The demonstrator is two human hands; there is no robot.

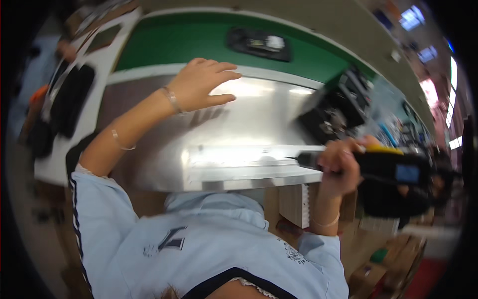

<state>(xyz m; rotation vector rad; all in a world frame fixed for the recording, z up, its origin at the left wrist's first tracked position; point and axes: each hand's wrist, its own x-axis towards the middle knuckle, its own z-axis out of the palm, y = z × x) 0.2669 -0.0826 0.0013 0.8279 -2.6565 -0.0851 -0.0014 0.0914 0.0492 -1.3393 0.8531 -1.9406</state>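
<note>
My left hand [205, 83] hovers over the metal worktop [264, 112], its fingers spread and nothing in them. In my right hand [340, 165] is a black and yellow electric screwdriver [386, 167] with a small blue screen. The tool lies roughly level, its thin bit pointing left above the worktop's near edge. Beyond my left hand, a black oblong part [238, 41] with a white piece on it rests on the green mat [169, 47].
A black bin [312, 122] with small metal pieces stands at the worktop's right, beside clear plastic bags [386, 99]. At left, black items lie on a white table [102, 84], with another person's hand [66, 51] behind. Cardboard boxes [366, 279] sit low at right.
</note>
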